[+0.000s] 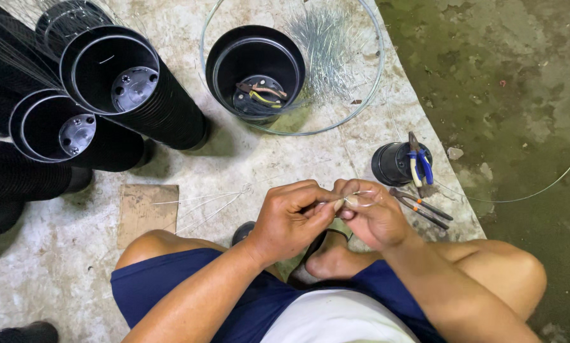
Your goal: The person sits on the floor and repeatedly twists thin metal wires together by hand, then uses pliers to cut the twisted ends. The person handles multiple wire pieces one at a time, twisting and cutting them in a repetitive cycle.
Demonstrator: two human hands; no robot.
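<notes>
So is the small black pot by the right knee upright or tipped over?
Upright: small black pot shows its open mouth, blue-handled pliers resting across it.

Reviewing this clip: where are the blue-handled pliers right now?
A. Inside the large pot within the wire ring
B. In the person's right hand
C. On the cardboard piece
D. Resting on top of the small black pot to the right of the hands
D: the blue-handled pliers lie across the small black pot, while both hands pinch thin wire.

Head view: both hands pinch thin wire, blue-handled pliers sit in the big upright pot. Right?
Not quite. In the head view the blue-handled pliers rest on the small pot; the big upright pot holds other pliers. Both hands do pinch thin wire.
</notes>
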